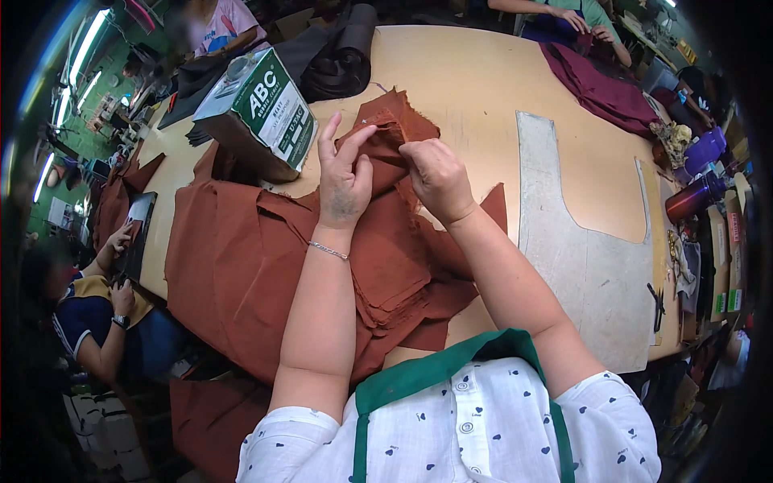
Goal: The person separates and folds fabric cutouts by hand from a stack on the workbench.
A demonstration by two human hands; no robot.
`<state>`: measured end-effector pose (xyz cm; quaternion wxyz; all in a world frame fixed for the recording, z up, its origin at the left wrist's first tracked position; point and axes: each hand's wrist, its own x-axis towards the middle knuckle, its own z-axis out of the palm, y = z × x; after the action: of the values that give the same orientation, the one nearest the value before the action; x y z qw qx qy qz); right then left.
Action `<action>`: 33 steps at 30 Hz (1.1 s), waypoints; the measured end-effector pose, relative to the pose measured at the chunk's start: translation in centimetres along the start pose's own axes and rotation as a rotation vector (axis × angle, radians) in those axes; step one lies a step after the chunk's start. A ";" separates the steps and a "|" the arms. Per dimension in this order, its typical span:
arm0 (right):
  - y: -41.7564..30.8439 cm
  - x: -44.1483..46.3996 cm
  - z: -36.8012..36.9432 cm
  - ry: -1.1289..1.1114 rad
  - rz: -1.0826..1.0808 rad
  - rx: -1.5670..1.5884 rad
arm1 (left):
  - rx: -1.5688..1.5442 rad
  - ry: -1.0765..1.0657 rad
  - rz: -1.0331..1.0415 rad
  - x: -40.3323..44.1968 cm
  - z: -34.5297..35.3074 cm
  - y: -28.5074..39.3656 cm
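Rust-brown cloth (233,258) lies in folds and stacked layers on the table in front of me, with frayed edges. My right hand (439,177) pinches a raised edge of the brown cloth near the top of the pile. Beside it on the left, my left hand (346,171) has its fingers apart, the index finger reaching over the cloth edge. A silver bracelet is on the left wrist. Just left of my left hand stands a green and white ABC tin (270,113), tilted in view, with cloth around its base.
A grey pattern piece (576,266) and black scissors (657,306) lie on the right of the table (459,64). Dark rolled fabric (342,60) is at the back, maroon cloth (600,88) at back right. People work at the left and far edges.
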<state>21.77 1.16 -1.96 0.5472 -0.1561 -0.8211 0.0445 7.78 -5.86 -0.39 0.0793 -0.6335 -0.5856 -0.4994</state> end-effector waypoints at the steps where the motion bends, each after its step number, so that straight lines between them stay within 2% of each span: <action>1: -0.1 -0.2 0.2 0.029 0.044 0.012 | -0.022 0.009 -0.048 -0.1 0.0 0.1; 3: -0.4 -0.5 0.6 0.084 0.129 0.037 | -0.042 0.007 -0.075 -0.1 0.1 -0.1; 9: 0.1 -1.0 0.6 0.025 0.102 0.014 | -0.020 -0.003 -0.034 -0.1 0.2 -0.1; 12: -0.5 -1.3 1.3 0.111 0.353 0.152 | -0.026 -0.014 -0.049 0.0 0.3 -0.1; 15: -1.8 -1.3 2.0 0.250 0.822 0.589 | -0.054 -0.055 -0.040 -0.2 0.4 -0.5; 18: -1.2 -2.4 2.5 0.193 0.721 0.634 | -0.085 -0.099 -0.042 -0.1 0.1 0.2; 26: -2.3 -2.2 2.9 0.175 0.510 0.295 | -0.102 -0.042 -0.168 -0.2 0.3 0.8; 30: -2.3 -1.9 2.5 0.182 0.400 0.195 | -0.149 -0.054 -0.159 -0.2 0.4 0.6; 33: -3.0 -1.2 1.3 0.186 0.479 0.353 | -0.159 -0.101 -0.178 -0.1 -0.1 0.8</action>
<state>20.42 -1.87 -2.76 0.6126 -0.2509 -0.6870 0.2998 8.41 -6.20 -0.03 -0.0453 -0.6077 -0.6011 -0.5171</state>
